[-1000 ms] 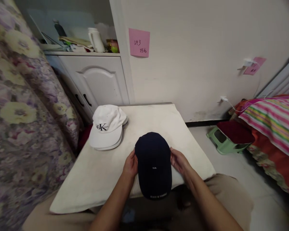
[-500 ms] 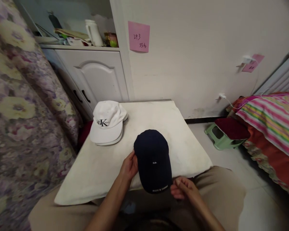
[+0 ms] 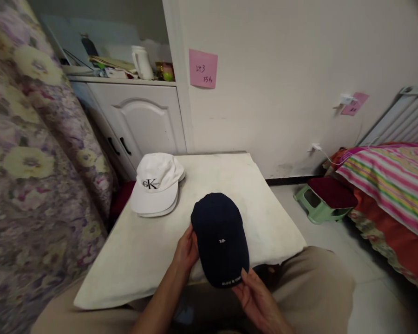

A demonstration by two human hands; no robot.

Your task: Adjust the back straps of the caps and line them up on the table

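A navy baseball cap (image 3: pixel 220 232) with a small white logo and lettering along its brim is held at the near edge of the table, brim toward me. My left hand (image 3: pixel 187 248) grips its left side, the fingers partly hidden under the cap. At the brim's right front corner, my right hand (image 3: pixel 253 293) pinches the edge, thumb on top and fingers below. White caps (image 3: pixel 156 185), one nested on another, sit on the table to the left; the upper one bears a black "CK" logo.
A cream cloth covers the table (image 3: pixel 125 273). Behind stand a white cabinet (image 3: pixel 146 118) and a wall with a pink note (image 3: pixel 203 69). A floral curtain (image 3: pixel 31 185) hangs at left. On the right are a green stool (image 3: pixel 313 208) and a bed with striped bedding (image 3: pixel 386 181).
My right hand has let go of the cap's right side, come toward me and taken hold of the brim's front corner. The left hand keeps its grip; the white caps stay put.
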